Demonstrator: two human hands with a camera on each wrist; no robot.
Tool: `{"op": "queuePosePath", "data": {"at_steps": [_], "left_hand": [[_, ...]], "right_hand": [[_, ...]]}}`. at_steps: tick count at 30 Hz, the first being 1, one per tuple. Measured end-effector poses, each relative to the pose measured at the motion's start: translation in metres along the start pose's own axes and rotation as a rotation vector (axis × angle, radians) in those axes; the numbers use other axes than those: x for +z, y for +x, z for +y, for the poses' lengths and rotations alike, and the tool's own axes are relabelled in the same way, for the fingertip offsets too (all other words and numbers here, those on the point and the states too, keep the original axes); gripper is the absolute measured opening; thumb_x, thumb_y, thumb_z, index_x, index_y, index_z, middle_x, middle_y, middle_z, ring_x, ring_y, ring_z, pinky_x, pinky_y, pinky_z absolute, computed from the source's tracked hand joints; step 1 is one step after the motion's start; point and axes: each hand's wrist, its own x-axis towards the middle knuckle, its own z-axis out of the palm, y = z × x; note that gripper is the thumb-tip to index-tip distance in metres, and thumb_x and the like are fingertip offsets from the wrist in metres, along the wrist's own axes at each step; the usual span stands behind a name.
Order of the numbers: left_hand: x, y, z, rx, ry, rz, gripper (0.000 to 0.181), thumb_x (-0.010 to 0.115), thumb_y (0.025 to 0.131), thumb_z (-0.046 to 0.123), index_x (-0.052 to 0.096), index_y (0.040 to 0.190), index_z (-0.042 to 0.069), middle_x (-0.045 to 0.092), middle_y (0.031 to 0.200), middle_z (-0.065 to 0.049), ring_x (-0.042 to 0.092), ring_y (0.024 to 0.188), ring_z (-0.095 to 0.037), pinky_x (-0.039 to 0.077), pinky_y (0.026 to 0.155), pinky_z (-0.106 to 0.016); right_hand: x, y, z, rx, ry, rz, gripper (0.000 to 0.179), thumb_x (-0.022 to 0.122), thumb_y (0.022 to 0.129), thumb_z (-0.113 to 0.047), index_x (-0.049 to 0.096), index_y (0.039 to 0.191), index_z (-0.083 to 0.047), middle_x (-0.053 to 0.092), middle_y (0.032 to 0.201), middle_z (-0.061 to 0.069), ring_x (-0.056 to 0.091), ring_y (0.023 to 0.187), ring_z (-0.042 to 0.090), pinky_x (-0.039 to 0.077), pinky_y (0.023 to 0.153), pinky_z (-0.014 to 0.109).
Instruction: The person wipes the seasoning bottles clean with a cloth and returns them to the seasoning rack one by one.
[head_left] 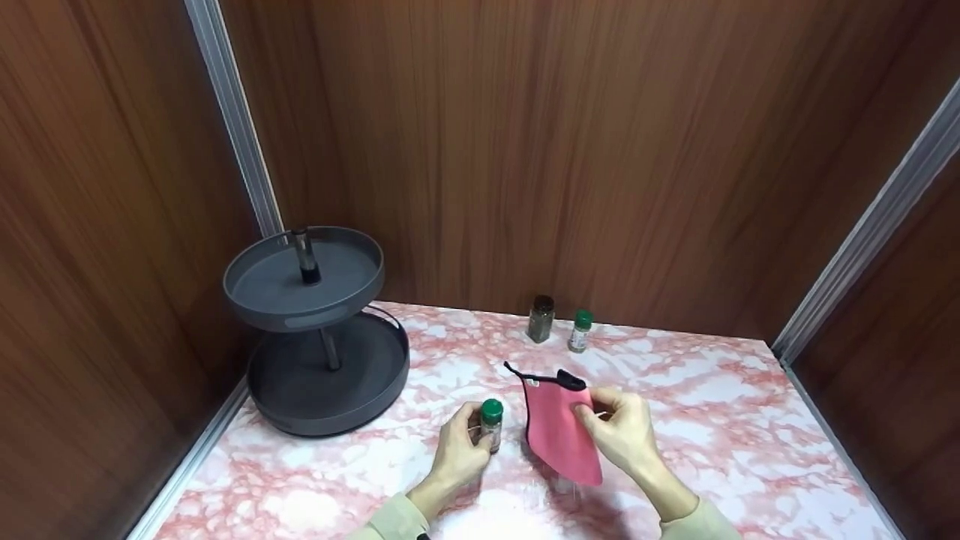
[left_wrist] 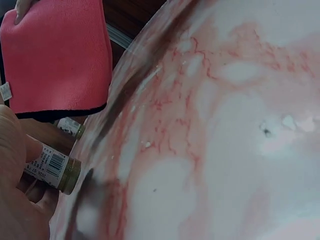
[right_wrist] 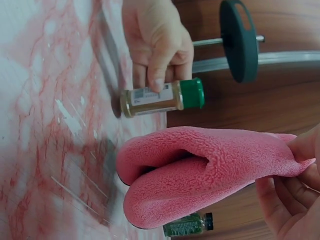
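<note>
My left hand (head_left: 462,447) grips a small spice jar (head_left: 492,424) with a green cap, held upright close over the table. Its label and barcode show in the left wrist view, where the jar (left_wrist: 52,167) lies between thumb and fingers. To the right, my right hand (head_left: 624,429) pinches a folded pink cloth (head_left: 559,427) with black edging by its upper corner. The cloth hangs down over the table, and in the right wrist view its fuzzy folds (right_wrist: 200,170) show beside the left hand's jar (right_wrist: 155,98).
Near the back wall stand a dark-capped jar (head_left: 541,319) and another green-capped jar (head_left: 580,331). A grey two-tier round tray (head_left: 315,420) occupies the left back corner. Wooden panels (head_left: 525,150) enclose the marbled table (head_left: 720,442) at the back and sides.
</note>
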Motion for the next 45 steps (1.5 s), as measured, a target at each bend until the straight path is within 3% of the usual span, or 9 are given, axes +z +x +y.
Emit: {"op": "queuePosePath", "data": {"at_steps": [9, 14, 19, 25, 29, 35, 40, 45], "left_hand": [[0.001, -0.006, -0.007, -0.006, 0.052, 0.022, 0.043, 0.076, 0.087, -0.009, 0.071, 0.127, 0.006, 0.081, 0.12, -0.014, 0.08, 0.114, -0.027, 0.068, 0.101, -0.041], [0.005, -0.006, -0.006, -0.075, 0.129, 0.075, 0.047, 0.089, 0.085, 0.01, 0.071, 0.128, 0.01, 0.078, 0.12, -0.009, 0.077, 0.113, -0.024, 0.068, 0.099, -0.038], [0.009, -0.007, -0.004, -0.156, 0.183, 0.132, 0.05, 0.099, 0.079, 0.026, 0.068, 0.117, 0.016, 0.073, 0.107, -0.002, 0.072, 0.099, -0.019, 0.06, 0.086, -0.027], [0.01, -0.007, -0.005, -0.167, 0.211, 0.171, 0.044, 0.099, 0.08, 0.031, 0.064, 0.102, 0.019, 0.07, 0.098, 0.001, 0.069, 0.093, -0.018, 0.054, 0.081, -0.022], [0.009, -0.006, -0.005, -0.151, 0.198, 0.167, 0.037, 0.098, 0.084, 0.026, 0.068, 0.104, 0.018, 0.074, 0.101, 0.0, 0.073, 0.093, -0.017, 0.059, 0.081, -0.023], [0.007, -0.006, -0.006, -0.061, 0.144, 0.123, 0.032, 0.085, 0.091, 0.003, 0.074, 0.12, 0.008, 0.079, 0.113, -0.01, 0.081, 0.102, -0.022, 0.069, 0.091, -0.033], [0.004, -0.007, -0.008, -0.002, 0.113, 0.104, 0.033, 0.078, 0.092, -0.008, 0.075, 0.124, 0.002, 0.078, 0.114, -0.015, 0.083, 0.101, -0.026, 0.07, 0.09, -0.033], [0.001, -0.006, -0.006, -0.023, 0.059, 0.091, 0.033, 0.077, 0.093, -0.009, 0.075, 0.124, 0.003, 0.078, 0.113, -0.014, 0.082, 0.099, -0.022, 0.07, 0.09, -0.029]], "right_hand": [[0.002, -0.001, 0.0, 0.009, 0.008, -0.003, 0.018, 0.082, 0.089, 0.009, 0.089, 0.094, -0.007, 0.085, 0.085, 0.012, 0.071, 0.072, -0.002, 0.06, 0.066, 0.015], [0.002, -0.001, 0.0, 0.018, -0.003, 0.001, 0.017, 0.082, 0.089, 0.008, 0.089, 0.095, -0.006, 0.085, 0.086, 0.013, 0.07, 0.072, -0.002, 0.061, 0.067, 0.017], [0.002, -0.001, 0.001, 0.012, -0.01, 0.0, 0.017, 0.082, 0.089, 0.008, 0.089, 0.096, -0.006, 0.085, 0.085, 0.013, 0.071, 0.072, -0.002, 0.061, 0.066, 0.017], [0.002, -0.001, 0.002, 0.012, -0.005, -0.004, 0.018, 0.081, 0.089, 0.009, 0.089, 0.095, -0.006, 0.084, 0.084, 0.012, 0.069, 0.072, -0.002, 0.06, 0.066, 0.016], [0.002, -0.001, 0.002, 0.014, -0.004, -0.007, 0.019, 0.081, 0.089, 0.01, 0.089, 0.095, -0.006, 0.085, 0.085, 0.012, 0.07, 0.072, -0.002, 0.06, 0.067, 0.016], [0.004, -0.002, 0.002, 0.006, -0.009, -0.006, 0.019, 0.082, 0.089, 0.009, 0.089, 0.095, -0.008, 0.085, 0.085, 0.01, 0.07, 0.072, -0.002, 0.06, 0.067, 0.016], [0.005, -0.002, 0.003, -0.023, 0.011, -0.008, 0.021, 0.081, 0.088, 0.01, 0.089, 0.093, -0.009, 0.084, 0.082, 0.009, 0.07, 0.071, -0.002, 0.059, 0.064, 0.014], [0.007, -0.002, 0.003, -0.026, 0.02, -0.006, 0.021, 0.081, 0.088, 0.01, 0.089, 0.093, -0.008, 0.084, 0.082, 0.01, 0.07, 0.071, -0.002, 0.059, 0.064, 0.014]]}}
